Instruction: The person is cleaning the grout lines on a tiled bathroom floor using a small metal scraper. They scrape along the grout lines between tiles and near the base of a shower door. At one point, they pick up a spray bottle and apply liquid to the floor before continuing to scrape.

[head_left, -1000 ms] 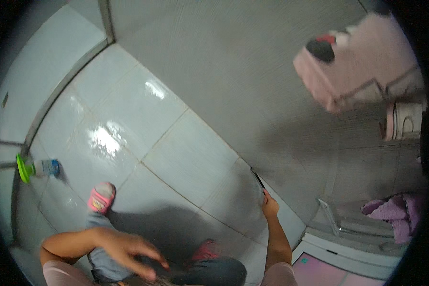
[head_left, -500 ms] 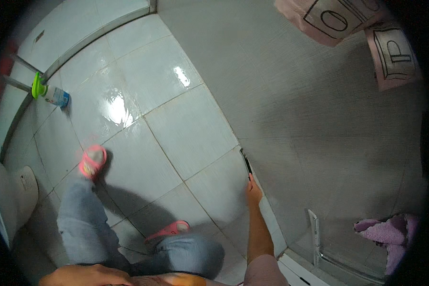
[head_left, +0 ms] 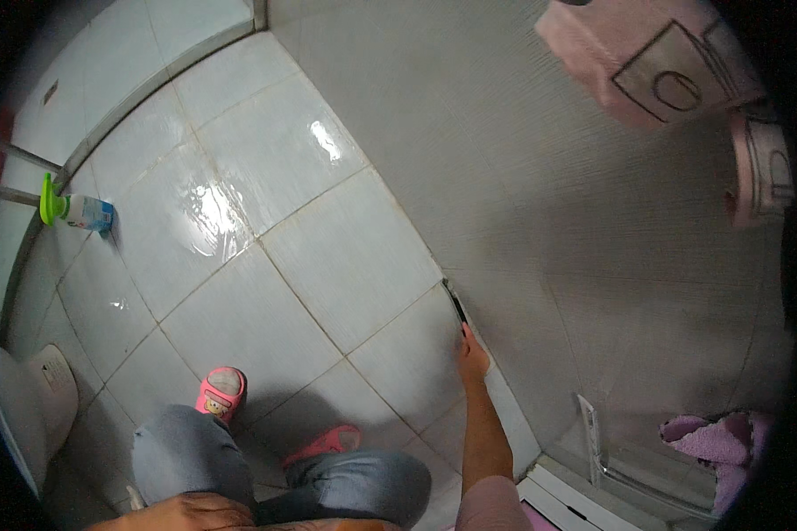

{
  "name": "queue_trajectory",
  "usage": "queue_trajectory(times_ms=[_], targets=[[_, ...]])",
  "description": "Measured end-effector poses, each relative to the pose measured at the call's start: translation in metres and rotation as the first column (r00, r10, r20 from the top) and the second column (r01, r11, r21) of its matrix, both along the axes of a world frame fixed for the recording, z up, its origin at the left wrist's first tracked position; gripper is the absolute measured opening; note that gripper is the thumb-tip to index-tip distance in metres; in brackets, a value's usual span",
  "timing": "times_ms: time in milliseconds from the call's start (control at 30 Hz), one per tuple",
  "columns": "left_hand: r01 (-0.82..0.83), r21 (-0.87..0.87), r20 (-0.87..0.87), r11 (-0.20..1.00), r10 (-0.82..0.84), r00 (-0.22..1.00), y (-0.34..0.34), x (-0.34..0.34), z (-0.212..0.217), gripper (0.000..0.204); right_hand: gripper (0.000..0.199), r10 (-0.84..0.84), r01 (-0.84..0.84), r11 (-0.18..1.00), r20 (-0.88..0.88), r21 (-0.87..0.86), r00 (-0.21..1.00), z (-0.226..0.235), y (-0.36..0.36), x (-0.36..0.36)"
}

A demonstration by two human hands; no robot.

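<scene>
My right hand (head_left: 473, 356) is closed around a slim black tool (head_left: 458, 306), low down where the tiled floor meets the grey wall. The tool's far tip lies against the seam between floor and wall; its exact kind is too small to make out. My left hand (head_left: 190, 512) is at the lower edge, close over my lap. Its fingers are hidden, so its grip does not show. Beneath me are wet-looking pale floor tiles (head_left: 328, 252) with dark grout lines.
A white spray bottle (head_left: 87, 213) with a green head stands at the left beside metal legs. Nearer is a white toilet base (head_left: 49, 398). Pink towels (head_left: 646, 66) hang at the upper right, a purple cloth (head_left: 717, 442) by a rail (head_left: 651, 497) at lower right. I wear pink slippers (head_left: 220, 392).
My left foot has moved back and right, closer to me. The view has shifted slightly. My right hand still holds the black tool at the seam, its tip barely moved.
</scene>
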State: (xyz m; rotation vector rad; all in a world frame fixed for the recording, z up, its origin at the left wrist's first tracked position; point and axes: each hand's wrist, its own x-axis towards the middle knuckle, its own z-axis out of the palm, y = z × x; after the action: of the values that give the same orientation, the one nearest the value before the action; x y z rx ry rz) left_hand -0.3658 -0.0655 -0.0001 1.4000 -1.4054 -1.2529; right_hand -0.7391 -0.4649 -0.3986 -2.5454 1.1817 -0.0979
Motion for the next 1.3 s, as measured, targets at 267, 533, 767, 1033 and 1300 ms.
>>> queue_trajectory(times_ms=[267,533,767,1033,1300], targets=[[0.281,-0.076,-0.225,0.957,-0.291,0.930,-0.037,-0.001,-0.033,0.013,0.032,-0.138,0.156,0.974,-0.120,0.163,0.983,0.063,0.021,0.224],[0.293,-0.142,-0.313,0.946,-0.323,0.893,-0.040,0.034,-0.054,0.013,0.027,-0.194,0.222,0.965,0.192,-0.138,0.962,0.171,0.024,0.114],[0.298,-0.198,-0.326,0.934,-0.349,0.879,-0.050,0.040,-0.059,0.011,0.024,-0.155,0.155,0.957,0.020,-0.246,0.988,0.124,0.015,0.119],[0.251,-0.135,-0.366,0.959,-0.283,0.886,-0.052,0.048,-0.051,0.012,0.026,-0.290,0.296,0.955,0.164,-0.013,0.943,0.134,0.027,0.165],[0.249,-0.132,-0.350,0.960,-0.280,0.894,-0.043,0.051,-0.049,0.014,0.026,-0.365,0.364,0.931,0.021,0.037,0.931,0.108,0.017,0.240]])
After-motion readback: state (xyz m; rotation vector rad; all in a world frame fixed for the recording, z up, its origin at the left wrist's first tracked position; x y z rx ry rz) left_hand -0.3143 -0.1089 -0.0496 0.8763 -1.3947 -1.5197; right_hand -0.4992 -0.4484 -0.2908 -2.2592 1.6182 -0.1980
